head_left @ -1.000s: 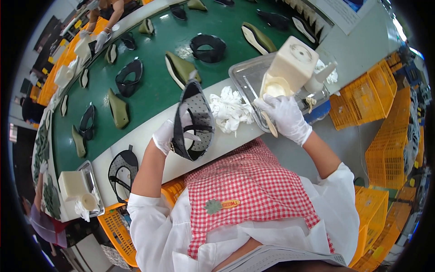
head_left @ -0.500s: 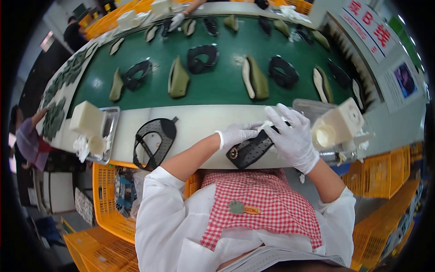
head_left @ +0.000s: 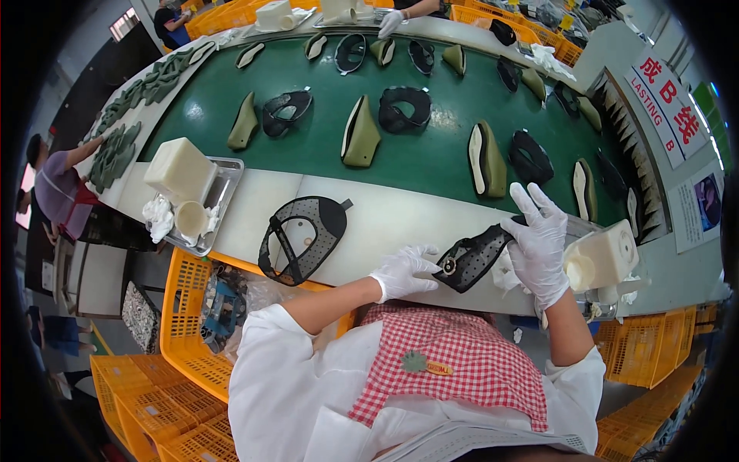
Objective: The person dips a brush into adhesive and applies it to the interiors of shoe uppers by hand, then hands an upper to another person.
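Observation:
A black dotted mesh shoe upper (head_left: 481,258) with a round buckle lies slanted over the white work ledge in front of me. My right hand (head_left: 541,250), in a white glove, grips its far right end with the thumb side, two fingers stretched upward. A crumpled white wipe (head_left: 506,271) shows just under that hand. My left hand (head_left: 406,273), gloved too, has its fingers spread at the buckle end, fingertips close to or touching the mesh. To the left, a second black mesh upper (head_left: 332,223) rests on the ledge by itself.
Beyond the ledge, a green belt (head_left: 308,165) carries olive wedge soles (head_left: 362,135) and black uppers (head_left: 404,109). Cream containers stand left (head_left: 181,169) and right (head_left: 604,254), the left one on a metal tray (head_left: 225,192). Orange crates (head_left: 173,316) flank me. Another person's gloved hand (head_left: 391,25) is across the belt.
My left hand has drawn back from the upper's middle to its buckle end, fingers spreading. The wipe has gone from the upper's top to below my right hand. The whole view has shifted.

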A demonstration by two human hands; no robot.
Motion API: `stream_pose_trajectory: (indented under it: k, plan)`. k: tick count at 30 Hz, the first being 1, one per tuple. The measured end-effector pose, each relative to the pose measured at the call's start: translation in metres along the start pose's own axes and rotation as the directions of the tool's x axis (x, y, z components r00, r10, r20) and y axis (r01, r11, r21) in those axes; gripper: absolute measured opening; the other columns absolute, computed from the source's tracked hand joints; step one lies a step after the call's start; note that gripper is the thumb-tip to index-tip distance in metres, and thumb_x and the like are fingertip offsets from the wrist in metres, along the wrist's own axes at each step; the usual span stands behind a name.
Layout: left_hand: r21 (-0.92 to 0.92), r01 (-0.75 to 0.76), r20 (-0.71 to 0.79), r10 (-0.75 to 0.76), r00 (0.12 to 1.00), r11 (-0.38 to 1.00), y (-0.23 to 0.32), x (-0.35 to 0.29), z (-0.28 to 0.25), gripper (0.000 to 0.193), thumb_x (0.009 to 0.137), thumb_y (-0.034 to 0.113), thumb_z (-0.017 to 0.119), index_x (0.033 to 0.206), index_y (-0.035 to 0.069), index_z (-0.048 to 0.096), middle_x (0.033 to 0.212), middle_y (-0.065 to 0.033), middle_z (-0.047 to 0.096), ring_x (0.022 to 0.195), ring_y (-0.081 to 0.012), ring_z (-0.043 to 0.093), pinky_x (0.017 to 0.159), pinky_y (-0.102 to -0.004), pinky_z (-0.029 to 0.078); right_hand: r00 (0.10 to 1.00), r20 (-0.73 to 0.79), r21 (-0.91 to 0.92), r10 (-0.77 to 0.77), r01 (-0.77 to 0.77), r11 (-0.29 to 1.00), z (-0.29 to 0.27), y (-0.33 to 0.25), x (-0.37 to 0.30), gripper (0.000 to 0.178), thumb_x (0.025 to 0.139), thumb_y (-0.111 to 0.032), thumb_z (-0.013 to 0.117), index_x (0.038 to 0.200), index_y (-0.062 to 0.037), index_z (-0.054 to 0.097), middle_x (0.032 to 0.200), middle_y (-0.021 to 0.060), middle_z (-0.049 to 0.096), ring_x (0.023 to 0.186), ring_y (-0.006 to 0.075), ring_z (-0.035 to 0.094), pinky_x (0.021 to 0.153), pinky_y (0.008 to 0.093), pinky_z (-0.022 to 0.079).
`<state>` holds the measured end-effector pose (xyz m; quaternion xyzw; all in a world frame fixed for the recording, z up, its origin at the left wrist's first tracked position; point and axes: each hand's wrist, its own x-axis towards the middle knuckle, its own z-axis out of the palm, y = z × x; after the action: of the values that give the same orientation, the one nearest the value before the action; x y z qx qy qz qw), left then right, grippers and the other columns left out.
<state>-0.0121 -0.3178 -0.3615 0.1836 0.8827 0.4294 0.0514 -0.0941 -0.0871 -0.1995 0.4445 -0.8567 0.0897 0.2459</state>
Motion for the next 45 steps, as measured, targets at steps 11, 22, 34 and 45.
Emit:
stream_pose_trajectory:
  k: [11,22,34,45]
  plan:
    - [-0.740,0.197,-0.028,-0.322,0.946,0.643,-0.001,-0.026,-0.116,0.044,0.093,0.025,0.056,0.126,-0.002,0.049,0.089,-0.0050,0.062,0.072,-0.0118,0.059,0.071,-0.0244,0.047,0.975,-0.064,0.088,0.214,-0.208,0.974,0.009,-0.003,0.033,0.048,0.066,-0.001,0.070,0.112,-0.0105,0.065,0.141,0.0111,0.044,0.123,0.0310,0.042,0.100,0.0415,0.032]
    - [-0.775,-0.293,-0.631,-0.713,0.306,0.560,-0.150,-0.056,-0.324,0.034,0.093,0.011,0.050,0.126,0.016,0.055,0.093,-0.0031,0.061,0.054,-0.0125,0.056,0.048,-0.0227,0.046,0.957,0.213,0.361,0.196,-0.264,0.894,0.129,-0.033,-0.033,0.045,0.078,-0.016,0.066,0.122,-0.0093,0.057,0.136,0.0180,0.046,0.105,0.0367,0.051,0.094,0.0440,0.038]
    - [-0.503,-0.670,-0.641,-0.756,-0.135,0.546,-0.353,-0.146,-0.483,0.031,0.089,0.017,0.055,0.120,0.015,0.056,0.099,-0.0059,0.061,0.071,-0.0236,0.064,0.057,-0.0310,0.056,0.946,0.298,0.382,0.130,-0.244,0.891,0.152,-0.039,-0.031,0.044,0.076,-0.017,0.067,0.119,-0.0095,0.060,0.134,0.0191,0.046,0.102,0.0344,0.051,0.088,0.0427,0.040]
    - [-0.794,-0.521,-0.482,-0.848,0.222,0.315,-0.435,-0.107,-0.403,0.066,0.094,0.034,0.050,0.145,0.007,0.018,0.142,-0.0206,0.035,0.120,-0.0410,0.048,0.090,-0.0476,0.051,0.925,0.339,0.307,0.171,-0.280,0.910,0.154,-0.048,-0.031,0.042,0.077,-0.017,0.066,0.118,-0.0095,0.058,0.132,0.0186,0.048,0.103,0.0350,0.052,0.087,0.0432,0.041]
